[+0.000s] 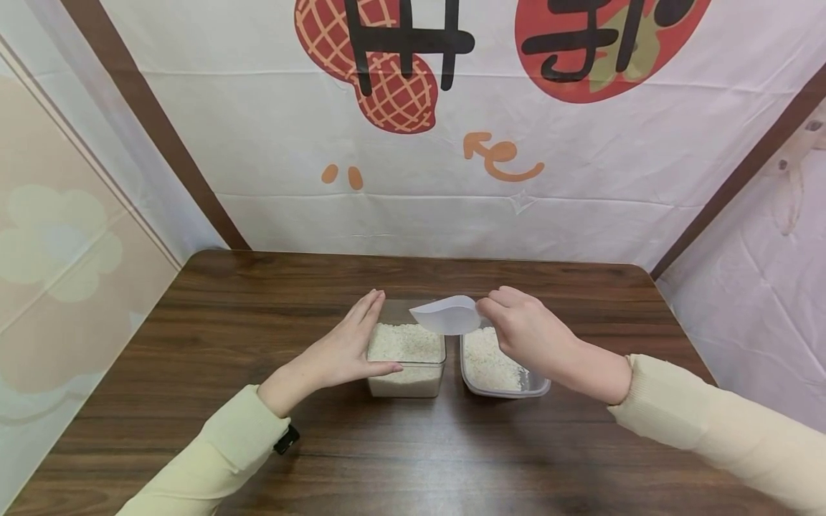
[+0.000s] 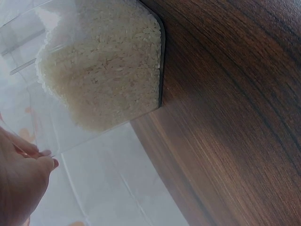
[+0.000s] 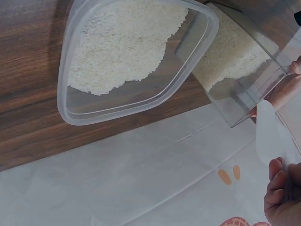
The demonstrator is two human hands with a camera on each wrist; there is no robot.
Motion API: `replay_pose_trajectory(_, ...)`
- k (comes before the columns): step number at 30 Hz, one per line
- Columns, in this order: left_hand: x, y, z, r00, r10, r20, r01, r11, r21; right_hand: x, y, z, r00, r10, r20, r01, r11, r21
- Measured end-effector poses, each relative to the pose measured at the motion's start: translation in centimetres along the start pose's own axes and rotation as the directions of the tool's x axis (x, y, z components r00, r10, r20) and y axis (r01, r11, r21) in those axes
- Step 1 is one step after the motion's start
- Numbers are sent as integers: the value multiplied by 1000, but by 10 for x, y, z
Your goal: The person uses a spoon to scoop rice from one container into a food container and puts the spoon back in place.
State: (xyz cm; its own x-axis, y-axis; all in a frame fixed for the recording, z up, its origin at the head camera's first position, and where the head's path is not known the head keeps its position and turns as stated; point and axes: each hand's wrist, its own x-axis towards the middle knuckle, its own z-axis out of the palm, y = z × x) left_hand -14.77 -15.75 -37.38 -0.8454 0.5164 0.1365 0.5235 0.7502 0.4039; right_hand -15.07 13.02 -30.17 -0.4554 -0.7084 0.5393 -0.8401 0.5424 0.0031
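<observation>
A clear square container (image 1: 405, 383) filled partway with rice (image 1: 406, 342) stands on the table. My left hand (image 1: 345, 351) holds its left side at the rim, thumb along the front and fingers toward the back. My right hand (image 1: 525, 326) grips the handle of a white translucent scoop (image 1: 448, 315). The scoop is raised above the gap between the containers, its pointed lip to the left over the clear container. Whether rice lies in the scoop is hidden. Below my right hand sits a plastic tub (image 3: 141, 109) with more rice (image 3: 124, 47), part of its bottom bare.
The dark wooden table (image 1: 310, 451) extends around both containers. Behind it hangs a white printed cloth (image 1: 413, 222), close to the table's back edge. Another printed cloth (image 1: 64, 287) hangs at the left.
</observation>
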Motion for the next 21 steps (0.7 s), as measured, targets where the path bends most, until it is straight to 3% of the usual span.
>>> replay_pose_trajectory(7, 0, 0, 0, 1000, -8, 3, 8, 1000, 6, 10, -2, 1, 997, 1, 73, 2, 999, -46)
replay_pose_trajectory(16, 0, 0, 0, 1000, -8, 2, 8, 1000, 2, 28, -1, 8, 986, -103, 134, 118, 987, -112)
replay_pose_trajectory(21, 0, -1, 0, 1000, -9, 4, 9, 1000, -5, 35, -3, 7, 976, -115, 183, 143, 978, -150)
